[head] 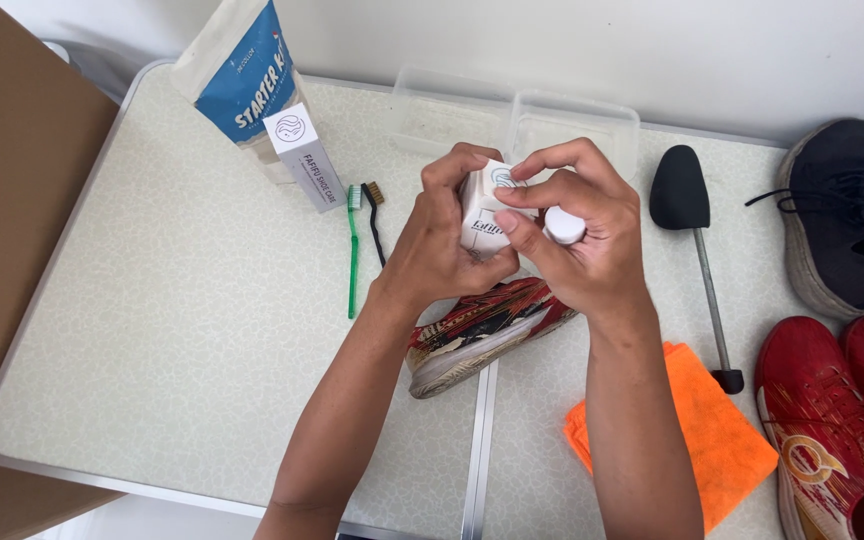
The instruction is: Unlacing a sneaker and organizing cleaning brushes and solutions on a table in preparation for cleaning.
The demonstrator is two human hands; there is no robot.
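We hold a small white box (pixel 482 205) up over the middle of the table (pixel 182 300), just above a worn red shoe (pixel 482 330). Our left hand (pixel 442 245) is wrapped tight around the side of the box. Our right hand (pixel 577 225) pinches the top flap with finger and thumb, and a round white cap (pixel 564 226) is tucked under its other fingers.

To do this well, we think the left hand should keep the box still and not squash it. The right hand should lift the flap slowly so the card does not tear. It looks smart to keep the box upright, so nothing falls out onto the shoe.

Now we count:
- One bag (pixel 242 75), blue and white, at the back.
- One more box (pixel 304 157), tall and thin, leaning on the bag.
- Two brushes (pixel 354 250), one green and one black, side by side.
- Two clear tubs (pixel 572 125), touching.
- One black shoe tree (pixel 692 230).
- One orange cloth (pixel 712 440).
- Two more red shoes (pixel 822 430) on the right.
- Black shoes (pixel 847 215) behind them; we cannot tell how many.
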